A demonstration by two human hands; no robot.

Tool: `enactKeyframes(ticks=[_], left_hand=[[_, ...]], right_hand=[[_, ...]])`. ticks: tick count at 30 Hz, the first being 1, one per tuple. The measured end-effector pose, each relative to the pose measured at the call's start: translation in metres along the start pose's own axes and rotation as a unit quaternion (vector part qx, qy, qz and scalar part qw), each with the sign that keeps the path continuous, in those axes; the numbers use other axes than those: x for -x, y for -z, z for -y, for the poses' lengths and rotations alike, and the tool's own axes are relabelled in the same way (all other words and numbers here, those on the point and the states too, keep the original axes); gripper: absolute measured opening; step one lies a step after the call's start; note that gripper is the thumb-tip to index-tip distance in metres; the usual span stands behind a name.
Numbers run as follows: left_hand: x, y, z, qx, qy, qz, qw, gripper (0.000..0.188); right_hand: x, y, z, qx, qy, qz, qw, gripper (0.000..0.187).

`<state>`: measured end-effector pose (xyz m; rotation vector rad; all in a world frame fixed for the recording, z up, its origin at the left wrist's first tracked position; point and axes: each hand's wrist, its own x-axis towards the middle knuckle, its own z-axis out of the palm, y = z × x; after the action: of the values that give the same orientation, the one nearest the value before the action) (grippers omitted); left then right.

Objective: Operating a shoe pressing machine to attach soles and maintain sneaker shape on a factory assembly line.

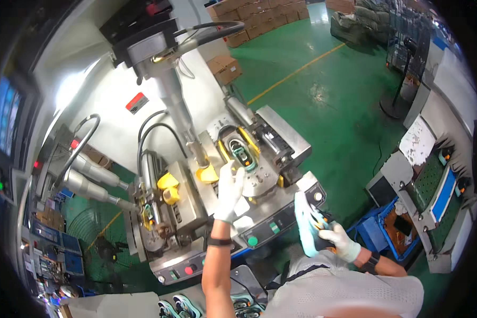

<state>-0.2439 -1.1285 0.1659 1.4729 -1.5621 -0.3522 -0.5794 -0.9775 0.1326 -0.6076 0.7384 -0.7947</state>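
Note:
My left hand [229, 192], in a white glove, reaches over the front of the press machine with its fingers stretched out. Its fingertips are beside a dark shoe with teal and orange parts [242, 153], seated in the machine's fixture between yellow pads [249, 140]. Whether they touch the shoe, I cannot tell. At the machine's right front corner, my gloved right hand [342, 244] is closed around another shoe [308, 225]. That shoe is tilted up, and its pale mint sole shows along the left side.
A steel press column [179, 103] stands just beyond my left hand. Buttons line the front panel [265, 231]. More shoes [180, 306] lie on a surface below. To the right are a blue crate [389, 228] and a rack [434, 193] holding shoes. Cartons [259, 13] are stacked far back.

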Motion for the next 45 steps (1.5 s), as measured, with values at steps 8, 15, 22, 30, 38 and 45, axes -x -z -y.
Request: enactKeyframes(ticks=[8, 15, 22, 30, 38, 45], left_hand=[[-0.111, -0.111, 0.144, -0.132, 0.252, -0.007, 0.959, 0.078], [-0.137, -0.103, 0.17, -0.087, 0.347, 0.031, 0.933, 0.07], [-0.025, 0.024, 0.062, 0.232, 0.233, -0.022, 0.944, 0.055], [0.232, 0.1, -0.032, 0.237, 0.388, -0.065, 0.888, 0.06], [0.42, 0.065, 0.002, 0.083, 0.565, -0.235, 0.787, 0.068], [0.451, -0.019, 0.075, -0.036, 0.507, -0.34, 0.791, 0.073]], right_hand=[[0.03, 0.035, 0.024, -0.092, 0.031, -0.146, 0.985, 0.046], [0.002, 0.018, 0.026, -0.107, 0.065, -0.171, 0.977, 0.048], [-0.079, -0.032, 0.076, 0.095, 0.085, -0.076, 0.989, 0.035], [-0.363, -0.109, 0.109, 0.252, -0.013, 0.115, 0.961, 0.029], [-0.506, -0.106, 0.01, 0.692, 0.132, -0.19, 0.684, 0.063], [-0.467, -0.126, 0.06, 0.676, -0.029, -0.003, 0.736, 0.038]])
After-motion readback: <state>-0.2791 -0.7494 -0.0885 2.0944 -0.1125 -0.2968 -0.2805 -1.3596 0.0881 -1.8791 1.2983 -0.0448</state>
